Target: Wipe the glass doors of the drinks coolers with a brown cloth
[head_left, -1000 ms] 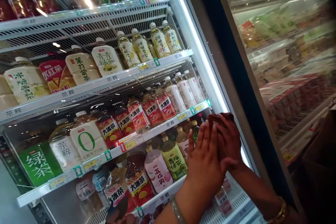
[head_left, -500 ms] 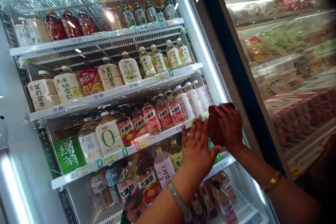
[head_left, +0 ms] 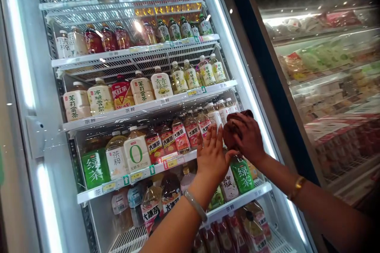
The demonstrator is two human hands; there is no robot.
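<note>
Your right hand (head_left: pixel 247 136) curls over the bunched brown cloth (head_left: pixel 230 131) at the glass (head_left: pixel 102 60), just left of the light strip (head_left: pixel 231 41). Your left hand (head_left: pixel 211 158), open, thumb out, is farther from the strip; the cloth's long axis is unclear.

Tall white metal cooler (head_left: pixel 246 47), left of a dark blue vertical post (head_left: pixel 261 47); grey metal refrigerated case (head_left: pixel 328 77), right of it. On the cooler's fourth white wire shelf (head_left: pixel 89 197) from the top, left to right: boxy green-labelled plastic bottle (head_left: pixel 95 166), rounded white-labelled plastic bottle (head_left: pixel 116 160), squarish white-labelled plastic jug (head_left: pixel 137 152).
</note>
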